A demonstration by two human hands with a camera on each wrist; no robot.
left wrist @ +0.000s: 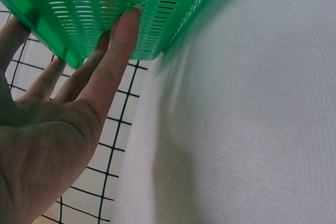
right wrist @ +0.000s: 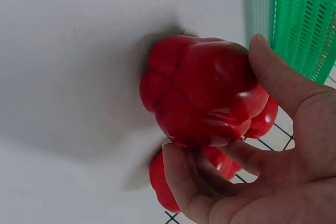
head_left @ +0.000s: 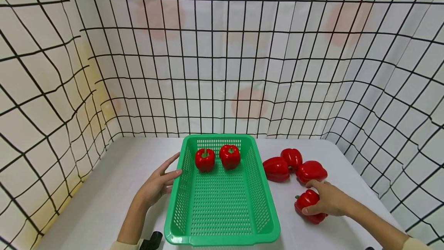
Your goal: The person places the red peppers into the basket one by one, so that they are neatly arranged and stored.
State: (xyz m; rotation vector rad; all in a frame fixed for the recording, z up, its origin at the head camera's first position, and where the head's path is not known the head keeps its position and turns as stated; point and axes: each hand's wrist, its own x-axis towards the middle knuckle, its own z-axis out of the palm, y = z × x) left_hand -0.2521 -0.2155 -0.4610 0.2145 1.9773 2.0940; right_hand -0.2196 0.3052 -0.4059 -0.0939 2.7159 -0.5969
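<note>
A red bell pepper (head_left: 306,202) lies on its side on the white table, its stem toward the basket. My right hand (head_left: 329,199) grips it from the right, thumb on the near side and fingers on the far side; in the right wrist view the pepper (right wrist: 205,90) sits between thumb and fingertips. My left hand (head_left: 157,184) touches the left wall of a green plastic basket (head_left: 222,239) with straight, spread fingers. In the left wrist view those fingers (left wrist: 113,69) lie along the slotted wall. Two red bell peppers stand in the basket's far end, one at left (head_left: 204,161), one at right (head_left: 230,158).
Right of the basket, three more red peppers lie in a cluster: one by the wall (head_left: 276,169), one behind (head_left: 291,158), one nearest my right hand (head_left: 312,171). Black wire mesh (head_left: 227,57) over white sheeting encloses the table (head_left: 114,176) at the back and sides.
</note>
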